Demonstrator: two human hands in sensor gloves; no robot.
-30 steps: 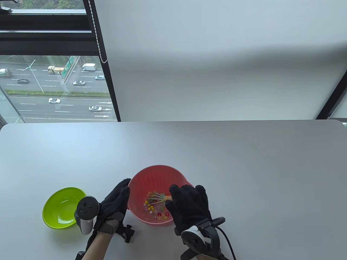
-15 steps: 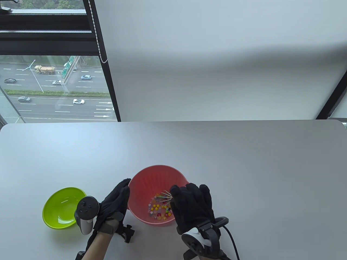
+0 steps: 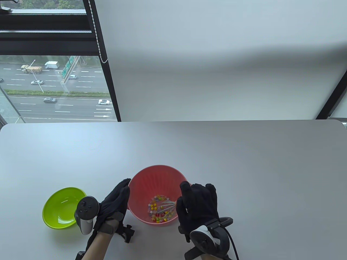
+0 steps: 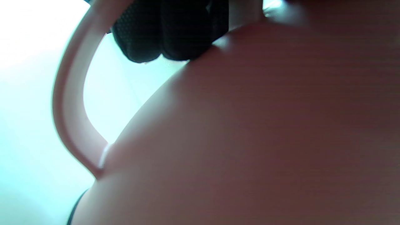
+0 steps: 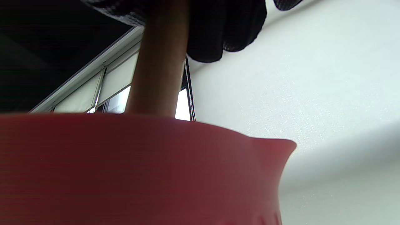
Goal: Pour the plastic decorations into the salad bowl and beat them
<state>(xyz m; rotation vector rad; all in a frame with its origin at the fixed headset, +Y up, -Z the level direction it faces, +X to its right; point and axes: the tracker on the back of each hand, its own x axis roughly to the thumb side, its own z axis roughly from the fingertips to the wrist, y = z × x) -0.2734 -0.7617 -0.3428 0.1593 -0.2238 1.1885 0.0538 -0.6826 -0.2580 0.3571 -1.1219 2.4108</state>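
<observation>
- Our right hand (image 3: 197, 207), at 5 o'clock of the bowl (image 3: 151, 177), is curled round the whisk (image 3: 167, 208) handle; wires sit down among the beads (image 3: 158, 210), likely mid-beating.
- Our left hand (image 3: 115, 201), fingers straight, presses the bowl's 9 o'clock wall, probably to steady it.
- Green bowl (image 3: 63, 207) sits well apart at 9 o'clock, poured out.
- White table (image 3: 217, 151); beyond it a blind, and at 11 o'clock a window over a highway.

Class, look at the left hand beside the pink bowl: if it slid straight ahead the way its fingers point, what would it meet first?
The left hand already lies along the pink bowl's outer wall, fingers pointing away from the person. Ahead of the fingertips lies only bare table, though it would likely graze the bowl's curved side.
</observation>
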